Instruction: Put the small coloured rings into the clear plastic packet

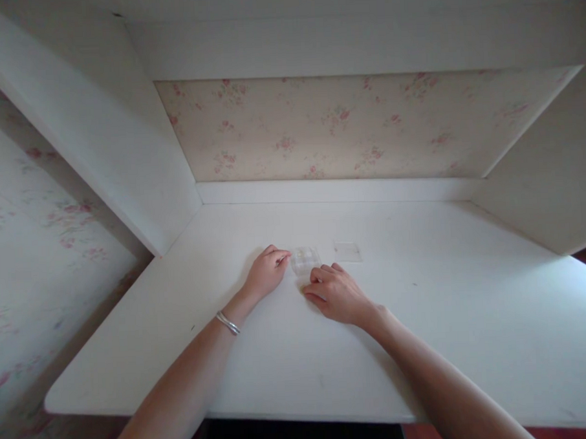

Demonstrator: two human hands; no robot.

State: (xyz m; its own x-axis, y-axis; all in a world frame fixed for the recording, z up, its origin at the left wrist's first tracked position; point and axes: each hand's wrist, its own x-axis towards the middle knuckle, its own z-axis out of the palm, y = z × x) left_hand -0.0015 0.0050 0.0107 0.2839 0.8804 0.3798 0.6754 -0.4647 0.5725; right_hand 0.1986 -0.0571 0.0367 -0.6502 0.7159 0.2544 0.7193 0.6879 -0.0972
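A small clear plastic piece (304,260), like a shallow case or packet, lies on the white desk between my hands. My left hand (267,270) is closed in a pinch, thumb and forefinger at the left edge of this clear piece. A silvery bangle sits on the left wrist. Close to the lower right corner of the piece, my right hand (339,295) is curled with thumb and forefinger together, low over the desk. Whatever those fingers may hold is too small or hidden to make out. Just beyond the right hand, a second flat clear rectangle (347,251) lies apart.
The white desk (261,370) has a raised back strip (340,189) and white side panels, with a shelf overhead. Floral wallpaper (318,128) shows behind. A dark seat (302,436) is under the front edge. Tiny dark specks dot the desktop.
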